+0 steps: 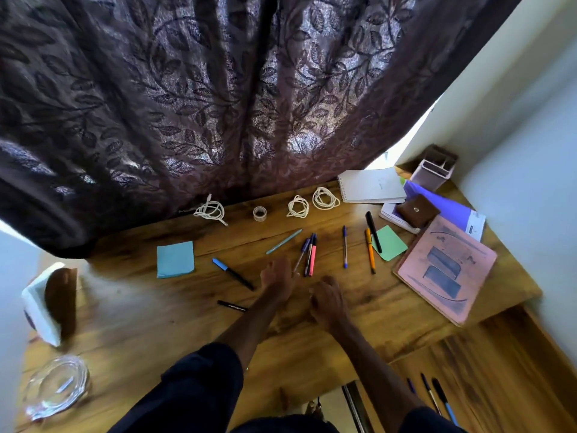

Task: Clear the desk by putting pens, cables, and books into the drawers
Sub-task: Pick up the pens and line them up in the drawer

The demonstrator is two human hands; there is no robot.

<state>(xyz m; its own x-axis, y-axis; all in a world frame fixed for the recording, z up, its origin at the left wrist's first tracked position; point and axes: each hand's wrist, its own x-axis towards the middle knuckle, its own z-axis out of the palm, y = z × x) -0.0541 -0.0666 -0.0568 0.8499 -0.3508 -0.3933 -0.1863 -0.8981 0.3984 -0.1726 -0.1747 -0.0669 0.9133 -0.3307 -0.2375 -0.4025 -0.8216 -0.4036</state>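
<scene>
Pens lie scattered on the wooden desk (156,323): a teal pen (284,241), a blue-capped marker (232,274), a black marker (232,306), a purple and pink cluster (309,254), a blue pen (344,246), an orange pen (370,251) and another black marker (373,231). Three coiled white cables (210,210) (298,206) (325,198) sit at the back. My left hand (278,278) reaches out, its fingertips at the near end of the cluster. Just beside it, my right hand (327,300) hovers loosely curled, with nothing seen in it.
At right are a pink book (446,270), a spiral notebook (371,185), a purple folder (449,207), a brown pouch (416,210) and a pen holder (434,170). An open drawer (484,364) at lower right holds pens (437,395). Sticky notes (175,259), tape (259,213) and a glass dish (56,387) also lie here.
</scene>
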